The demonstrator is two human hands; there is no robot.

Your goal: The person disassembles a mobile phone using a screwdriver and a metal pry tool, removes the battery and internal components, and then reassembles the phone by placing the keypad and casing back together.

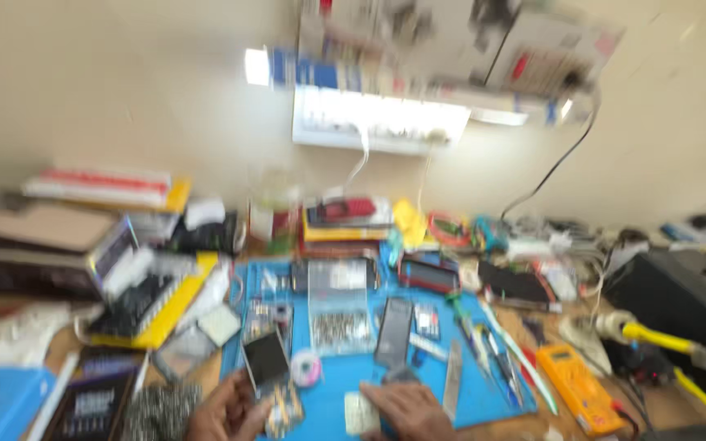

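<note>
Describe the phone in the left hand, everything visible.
The phone is a slim rectangular slab with a pale, greyish face and dark edges, blurred by camera motion. It stands tilted, its top leaning away, over the blue work mat. The left hand holds its lower end from below. Finer detail cannot be made out.

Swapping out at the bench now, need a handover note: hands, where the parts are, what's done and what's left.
Picture is motion-blurred.
Left hand: holding an opened phone at the blue mat's front edge.
Right hand: resting on the mat by a small pale part; grip unclear.
Dark phone and clear parts box lie mid-mat, hand tools right, orange multimeter beyond.
Done: phone looks opened. Left: cannot tell more.
</note>
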